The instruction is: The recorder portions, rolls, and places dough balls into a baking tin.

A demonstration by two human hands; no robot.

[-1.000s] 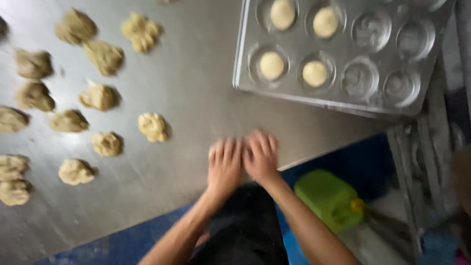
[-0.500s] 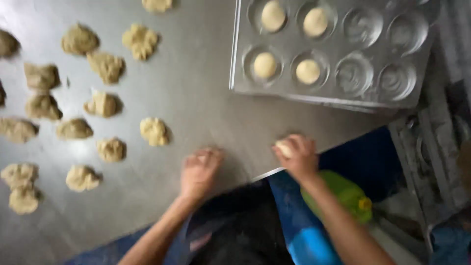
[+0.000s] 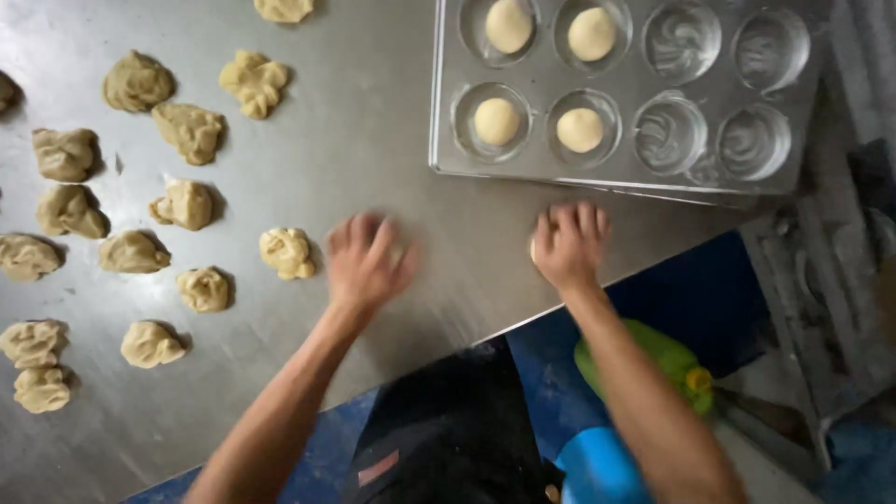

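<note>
My left hand (image 3: pixel 367 259) lies palm down on the steel table (image 3: pixel 373 121) with fingers spread and blurred; nothing shows under it. The nearest rough dough lump (image 3: pixel 287 252) sits just to its left. My right hand (image 3: pixel 569 245) is cupped over a small pale dough ball (image 3: pixel 534 248), pressing it to the table near the front edge. Just beyond it lies a metal muffin tray (image 3: pixel 446 161). Its left cups hold smooth dough balls (image 3: pixel 496 121); the right cups (image 3: pixel 669 133) are empty and greased.
Several rough dough lumps (image 3: pixel 135 82) cover the left half of the table. The table's front edge (image 3: pixel 523 322) runs diagonally. Below it are a green bottle with a yellow cap (image 3: pixel 658 359), a blue container (image 3: pixel 597 467) and my dark apron (image 3: pixel 448 429).
My hands were together on the table a second ago. They have spread apart: the left moved left and up towards the lumps, the right moved right with a dough ball.
</note>
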